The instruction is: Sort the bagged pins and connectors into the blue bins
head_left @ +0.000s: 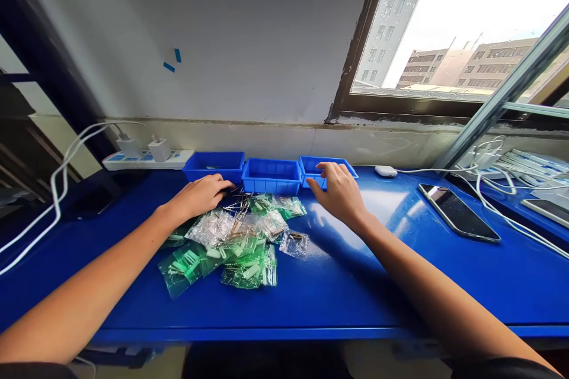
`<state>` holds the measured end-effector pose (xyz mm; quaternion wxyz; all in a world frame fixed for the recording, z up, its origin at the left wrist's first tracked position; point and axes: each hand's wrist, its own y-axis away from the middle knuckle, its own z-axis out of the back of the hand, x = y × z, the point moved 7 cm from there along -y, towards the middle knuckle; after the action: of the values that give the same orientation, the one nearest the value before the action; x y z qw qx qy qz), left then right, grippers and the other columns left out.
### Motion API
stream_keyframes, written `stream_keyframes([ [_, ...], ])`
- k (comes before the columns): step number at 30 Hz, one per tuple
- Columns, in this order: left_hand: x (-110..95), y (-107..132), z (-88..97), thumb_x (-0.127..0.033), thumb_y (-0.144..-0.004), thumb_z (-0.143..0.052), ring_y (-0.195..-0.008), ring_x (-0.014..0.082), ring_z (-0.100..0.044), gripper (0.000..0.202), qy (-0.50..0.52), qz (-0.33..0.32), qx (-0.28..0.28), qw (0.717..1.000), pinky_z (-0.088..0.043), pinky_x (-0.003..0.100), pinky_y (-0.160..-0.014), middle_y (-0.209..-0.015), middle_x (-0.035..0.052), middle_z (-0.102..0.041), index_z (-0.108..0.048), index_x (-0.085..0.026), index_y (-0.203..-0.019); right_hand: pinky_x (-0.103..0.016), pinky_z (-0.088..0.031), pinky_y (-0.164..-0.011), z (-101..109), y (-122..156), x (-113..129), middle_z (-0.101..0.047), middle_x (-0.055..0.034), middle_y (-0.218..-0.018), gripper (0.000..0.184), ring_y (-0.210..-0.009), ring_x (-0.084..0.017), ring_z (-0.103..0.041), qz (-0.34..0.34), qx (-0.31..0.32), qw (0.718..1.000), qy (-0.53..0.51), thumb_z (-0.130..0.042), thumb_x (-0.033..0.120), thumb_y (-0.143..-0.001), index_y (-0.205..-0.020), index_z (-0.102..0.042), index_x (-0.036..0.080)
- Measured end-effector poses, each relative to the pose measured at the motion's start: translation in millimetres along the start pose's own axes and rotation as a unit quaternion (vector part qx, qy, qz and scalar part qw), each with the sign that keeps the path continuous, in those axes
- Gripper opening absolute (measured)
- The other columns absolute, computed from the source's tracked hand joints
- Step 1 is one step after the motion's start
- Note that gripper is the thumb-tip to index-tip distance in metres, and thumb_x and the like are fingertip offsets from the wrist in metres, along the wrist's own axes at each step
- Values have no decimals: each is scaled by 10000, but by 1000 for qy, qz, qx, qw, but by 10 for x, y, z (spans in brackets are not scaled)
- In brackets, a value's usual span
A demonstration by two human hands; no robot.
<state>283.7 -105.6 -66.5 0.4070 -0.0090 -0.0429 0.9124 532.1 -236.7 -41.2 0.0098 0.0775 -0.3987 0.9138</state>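
Observation:
A heap of small clear and green plastic bags (231,246) with little parts lies on the blue table (338,284). Behind it stand three blue bins in a row: left (214,164), middle (271,175), right (326,166). My left hand (201,194) rests palm down at the heap's far left edge, fingers curled over thin metal pins (237,201); what it grips is hidden. My right hand (338,189) hovers at the front edge of the right bin, fingers spread, holding nothing visible.
A white power strip (146,160) with chargers and cables sits at the back left. A dark phone (457,212) lies to the right, with a white mouse-like item (385,170), white cables (498,201) and more devices beyond. A window is at upper right.

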Motion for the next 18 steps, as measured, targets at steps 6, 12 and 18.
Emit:
stream_keyframes([
  [6,46,3,51,-283,-854,-391,-885,242,-586,231,-7,35,-4,999,-439,310,-675,-948,72,-607,-608,-211,-887,-398,-453,-752,-88,137,439,-613,-115,-903,283,-890,-268,-525,79,76,992,-58,-498,342,-873,-1053,-549,130],
  [12,-77,37,117,-268,-851,-394,-910,262,-550,185,-4,12,-4,1000,-426,338,-711,-903,98,-589,-547,-186,-786,-398,-455,-750,-124,197,520,-621,-108,-902,237,-900,-262,-526,101,84,988,-82,-501,324,-880,-1042,-548,157],
  [18,-862,267,251,-329,-894,-347,-762,179,-527,228,194,-80,34,977,-419,284,-669,-846,43,-578,-503,-191,-801,-312,-395,-676,17,326,970,-618,-66,-805,155,-780,-192,-523,248,96,959,-101,-482,275,-905,-962,-571,162],
])
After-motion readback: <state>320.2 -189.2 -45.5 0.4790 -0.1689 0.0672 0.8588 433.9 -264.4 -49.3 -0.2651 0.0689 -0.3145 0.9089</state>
